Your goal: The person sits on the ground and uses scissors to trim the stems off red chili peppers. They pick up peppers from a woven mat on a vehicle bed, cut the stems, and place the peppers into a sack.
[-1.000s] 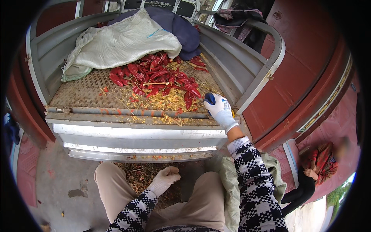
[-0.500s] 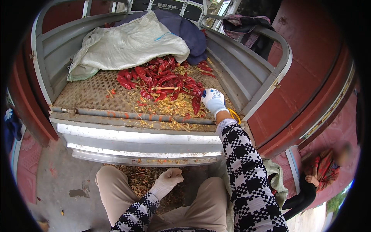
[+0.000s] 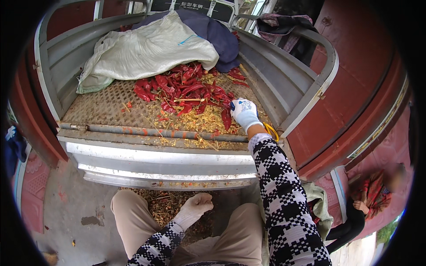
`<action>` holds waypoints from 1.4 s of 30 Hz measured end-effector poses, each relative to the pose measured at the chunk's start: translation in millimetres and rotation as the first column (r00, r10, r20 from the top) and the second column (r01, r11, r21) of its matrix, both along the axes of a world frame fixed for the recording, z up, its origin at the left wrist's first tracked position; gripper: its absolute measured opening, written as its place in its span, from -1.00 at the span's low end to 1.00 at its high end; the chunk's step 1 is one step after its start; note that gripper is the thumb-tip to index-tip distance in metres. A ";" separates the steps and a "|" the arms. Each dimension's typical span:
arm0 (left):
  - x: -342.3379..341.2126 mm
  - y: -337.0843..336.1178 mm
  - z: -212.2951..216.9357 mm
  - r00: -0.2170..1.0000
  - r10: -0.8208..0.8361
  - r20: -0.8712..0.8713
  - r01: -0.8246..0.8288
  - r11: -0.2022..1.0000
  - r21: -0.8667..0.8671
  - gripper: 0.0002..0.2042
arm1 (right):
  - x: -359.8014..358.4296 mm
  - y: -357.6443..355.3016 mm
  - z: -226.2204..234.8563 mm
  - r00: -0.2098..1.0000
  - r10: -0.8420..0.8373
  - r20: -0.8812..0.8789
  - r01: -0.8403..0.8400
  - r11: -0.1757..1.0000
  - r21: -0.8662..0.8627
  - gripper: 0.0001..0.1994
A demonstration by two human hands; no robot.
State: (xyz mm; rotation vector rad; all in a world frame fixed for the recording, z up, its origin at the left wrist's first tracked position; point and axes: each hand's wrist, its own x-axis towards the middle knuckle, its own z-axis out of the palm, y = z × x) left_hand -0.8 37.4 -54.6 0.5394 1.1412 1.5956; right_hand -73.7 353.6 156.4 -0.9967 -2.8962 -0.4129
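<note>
Dried red chili peppers (image 3: 191,86) lie in a loose heap on the rusty patterned metal bed of a cart (image 3: 95,104). At the heap's right edge is my right hand (image 3: 243,111), in a white glove with a blue palm. Its fingers curl down and away from view, so what they grip is hidden. One long chili (image 3: 226,119) lies just left of it. Down between my knees, my left hand (image 3: 196,207) wears a pale glove. Its fingers are curled together, and I cannot see what is inside them.
A white woven sack (image 3: 146,53) and dark blue cloth (image 3: 213,33) cover the back. Yellow seeds (image 3: 195,122) are scattered over the bed. Metal side walls (image 3: 284,71) rise on both sides. Stem debris (image 3: 164,206) lies below the tailgate (image 3: 164,162). A person (image 3: 370,195) sits at right.
My right hand has shifted very slightly left beside the chili heap. My left hand keeps its curled pose between my knees. The heap looks much the same.
</note>
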 end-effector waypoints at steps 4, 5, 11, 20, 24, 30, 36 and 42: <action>-2.1 1.5 -7.8 1.000 0.010 -0.003 -0.010 1.000 -0.013 -0.63 | 6.7 6.8 7.5 0.984 -0.036 -0.177 0.027 0.998 -0.054 -0.70; -1.1 2.6 -10.0 1.000 0.002 0.016 -0.002 1.000 -0.008 -0.62 | 10.7 9.6 11.8 0.986 -0.030 -0.167 0.015 0.996 -0.090 -0.65; 7.0 1.7 -3.1 0.999 -0.030 -0.032 0.029 0.999 -0.038 -0.58 | 11.5 5.6 -1.5 0.997 0.073 -0.007 -0.073 0.997 -0.023 -0.53; -0.4 0.7 -1.4 0.999 -0.017 -0.039 0.017 1.000 0.003 -0.62 | 11.9 6.7 8.7 0.967 -0.009 -0.254 0.015 1.000 0.022 -0.65; 2.2 2.0 -3.5 1.000 -0.018 0.010 0.017 1.000 0.020 -0.61 | 31.6 9.0 33.7 0.831 -0.185 -0.525 -0.034 0.925 -0.379 -0.66; 4.8 3.8 5.2 0.999 -0.013 -0.052 0.013 1.000 -0.004 -0.62 | 62.5 -10.4 22.4 0.777 -0.128 -0.616 -0.177 0.895 -0.409 -0.72; -1.6 -8.9 42.9 0.968 0.033 0.250 -0.061 0.993 0.105 -0.58 | 133.0 -132.1 -21.5 0.771 0.030 -0.637 -0.370 0.834 -0.409 -0.79; 0.0 -11.3 42.4 0.935 0.093 0.342 -0.185 0.951 0.246 -0.56 | 176.2 -211.0 -97.0 0.831 0.265 -0.490 -0.410 0.887 -0.215 -0.83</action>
